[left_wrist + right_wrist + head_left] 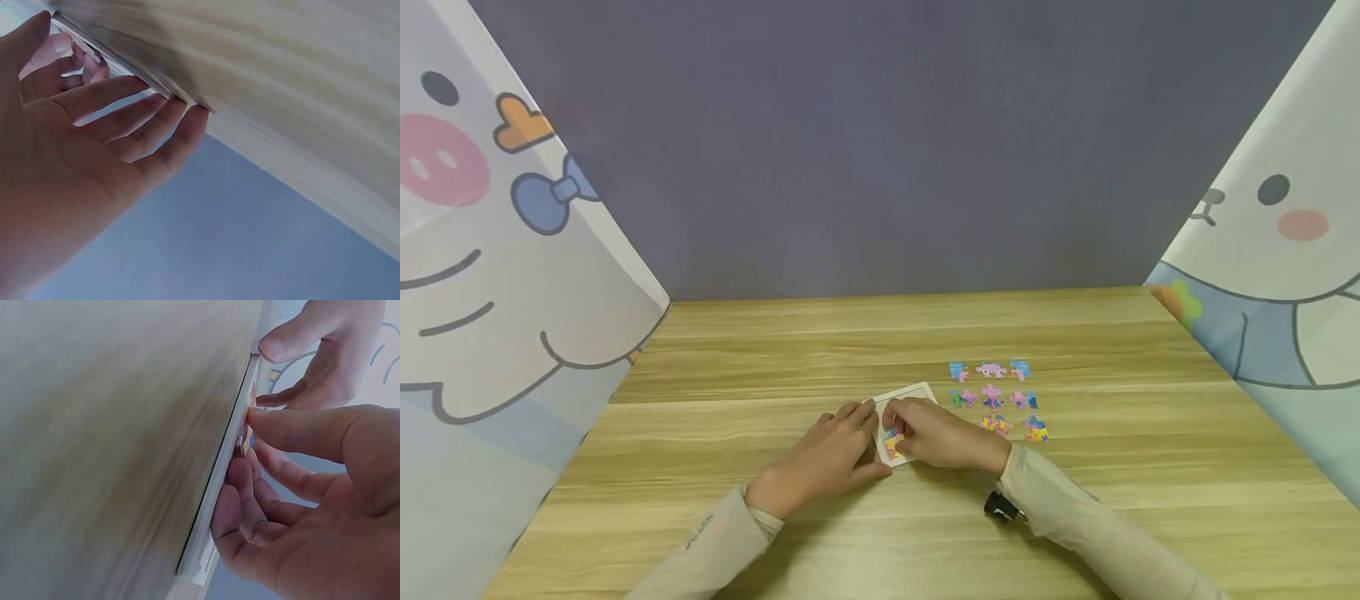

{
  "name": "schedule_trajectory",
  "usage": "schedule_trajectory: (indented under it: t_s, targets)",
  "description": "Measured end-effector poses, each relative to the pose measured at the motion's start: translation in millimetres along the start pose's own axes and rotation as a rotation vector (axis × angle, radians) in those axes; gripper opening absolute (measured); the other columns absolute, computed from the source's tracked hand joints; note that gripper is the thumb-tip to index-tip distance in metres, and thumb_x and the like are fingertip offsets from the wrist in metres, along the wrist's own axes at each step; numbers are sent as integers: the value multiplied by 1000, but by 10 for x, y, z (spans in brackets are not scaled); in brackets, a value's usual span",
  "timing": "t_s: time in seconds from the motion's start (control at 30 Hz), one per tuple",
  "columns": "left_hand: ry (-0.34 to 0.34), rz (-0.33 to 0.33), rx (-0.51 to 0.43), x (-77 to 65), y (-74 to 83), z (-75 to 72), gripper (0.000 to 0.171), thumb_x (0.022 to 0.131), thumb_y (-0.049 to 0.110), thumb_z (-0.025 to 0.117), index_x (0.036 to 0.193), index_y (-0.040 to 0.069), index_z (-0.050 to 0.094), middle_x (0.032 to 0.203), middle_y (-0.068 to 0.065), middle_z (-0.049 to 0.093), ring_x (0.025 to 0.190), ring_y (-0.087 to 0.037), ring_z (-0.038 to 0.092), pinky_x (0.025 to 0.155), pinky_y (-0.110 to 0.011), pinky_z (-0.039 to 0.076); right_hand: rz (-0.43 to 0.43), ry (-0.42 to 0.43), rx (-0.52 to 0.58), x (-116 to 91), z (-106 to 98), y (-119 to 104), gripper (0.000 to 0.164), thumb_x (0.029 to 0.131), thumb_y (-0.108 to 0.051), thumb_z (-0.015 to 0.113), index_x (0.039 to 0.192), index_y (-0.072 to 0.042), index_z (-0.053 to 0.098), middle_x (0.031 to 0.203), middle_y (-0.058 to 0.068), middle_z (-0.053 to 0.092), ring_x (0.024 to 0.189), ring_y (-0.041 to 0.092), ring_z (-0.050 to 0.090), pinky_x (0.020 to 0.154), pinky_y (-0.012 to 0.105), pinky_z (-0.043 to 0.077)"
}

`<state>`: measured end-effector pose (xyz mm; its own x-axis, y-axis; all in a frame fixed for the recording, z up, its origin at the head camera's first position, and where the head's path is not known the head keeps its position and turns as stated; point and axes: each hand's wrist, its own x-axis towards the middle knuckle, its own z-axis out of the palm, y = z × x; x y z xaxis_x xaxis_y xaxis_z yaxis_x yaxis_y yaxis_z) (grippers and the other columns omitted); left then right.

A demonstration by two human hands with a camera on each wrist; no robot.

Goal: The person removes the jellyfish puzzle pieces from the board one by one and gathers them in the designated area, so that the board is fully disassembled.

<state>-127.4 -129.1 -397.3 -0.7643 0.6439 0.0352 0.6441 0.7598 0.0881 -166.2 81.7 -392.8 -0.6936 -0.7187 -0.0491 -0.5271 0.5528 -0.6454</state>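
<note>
A small white puzzle tray (929, 388) lies at a slant on the wooden table, with a yellow-and-pink piece (891, 448) in its lower left corner. My left hand (827, 458) rests along the tray's left side, fingertips and thumb touching its edge, fingers only loosely bent. Over the tray, my right hand (942, 433) pinches a puzzle piece (245, 445), which stands tilted between thumb and fingers in the right wrist view. The hand hides much of that piece and the tray's inside. In the left wrist view, the left fingers (178, 125) meet the tray's rim.
Several loose puzzle pieces lie in rows to the right of the tray, among them a pink middle piece (992, 397) and a yellow-and-blue corner (1037, 429). A black device (1000, 507) sits at the right wrist. A grey wall (910, 150) rises behind the table (760, 350).
</note>
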Motion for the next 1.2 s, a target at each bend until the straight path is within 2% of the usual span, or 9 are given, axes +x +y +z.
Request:
schedule_trajectory:
  t_s: [0.2,0.33,0.47,0.63,0.83,1.0,1.2]
  targets:
    - [26,-25,-54,-9,7,-12,74,93,52,63,139,-5,53,148,-29,41,132,-50,43,90,-64,50,-26,29,-39,-3,-4,2,18,89,1,68,105,-6,63,89,-2,58,78,9,52,70,23,48]
    - [9,-43,-84,-4,-3,-44,70,94,49,64,141,-1,53,149,-24,43,132,-48,43,90,-64,50,-39,51,-36,2,-14,13,16,89,1,68,102,-7,63,84,-4,58,73,8,52,66,23,49]
    - [6,-30,-71,6,-13,-48,67,94,47,64,141,0,54,150,-21,44,132,-46,44,90,-62,50,-43,72,-24,7,-22,18,16,88,1,68,100,-8,63,80,-5,58,69,7,53,62,23,49]
    - [1,-21,-53,9,-17,-36,67,95,48,63,141,0,54,151,-22,43,131,-50,44,90,-63,51,-58,111,8,8,-30,15,11,89,2,67,96,-6,64,75,-6,61,64,5,56,59,21,49]
    - [8,-6,-43,6,-25,-30,67,95,47,63,141,0,53,150,-23,43,130,-50,46,88,-63,51,-55,101,67,-18,-50,-9,9,92,2,66,96,-6,64,81,-1,66,69,9,62,61,22,52]
    - [-1,-27,-62,-6,-52,-40,67,95,46,64,142,0,52,151,-22,43,133,-47,43,93,-63,49,-44,94,95,-20,-71,-24,9,93,1,65,96,-8,64,85,0,68,73,12,66,64,24,54]
    - [-29,-48,-117,-16,-116,-67,66,95,45,64,145,3,50,154,-19,40,137,-50,36,98,-68,42,-61,159,102,-75,-195,-18,6,97,-4,62,98,-10,63,84,1,68,75,18,65,66,27,54]
